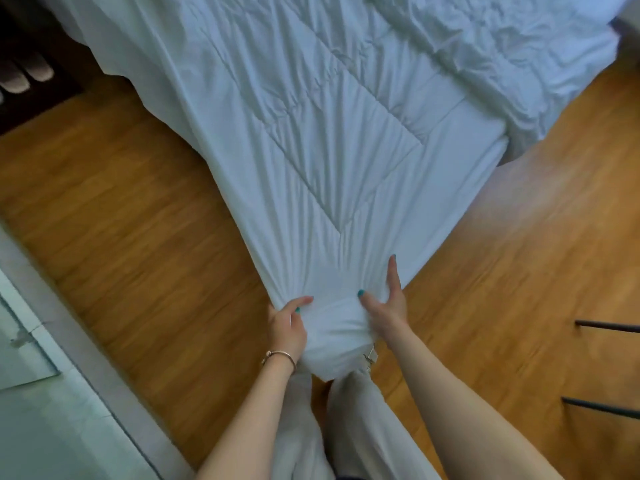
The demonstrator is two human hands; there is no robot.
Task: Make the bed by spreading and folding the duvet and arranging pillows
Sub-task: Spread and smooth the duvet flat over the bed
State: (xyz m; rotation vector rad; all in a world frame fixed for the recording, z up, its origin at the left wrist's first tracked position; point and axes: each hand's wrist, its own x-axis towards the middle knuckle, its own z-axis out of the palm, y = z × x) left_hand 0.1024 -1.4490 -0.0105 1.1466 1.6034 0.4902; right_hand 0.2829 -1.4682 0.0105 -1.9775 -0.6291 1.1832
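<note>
**Gripping the duvet corner**

Pulling at one corner, both hands clamp on the wrinkled white quilted duvet (311, 140), which stretches taut from the white-sheeted bed (519, 74) at the far right down to the near middle. The left hand (287, 327), a thin bracelet (280, 356) at its wrist, pinches the bunched corner from the left; the right hand (386, 306) grips it from the right, forefinger extended along the fabric. Brown wooden floor (131, 209) lies beneath.
</note>
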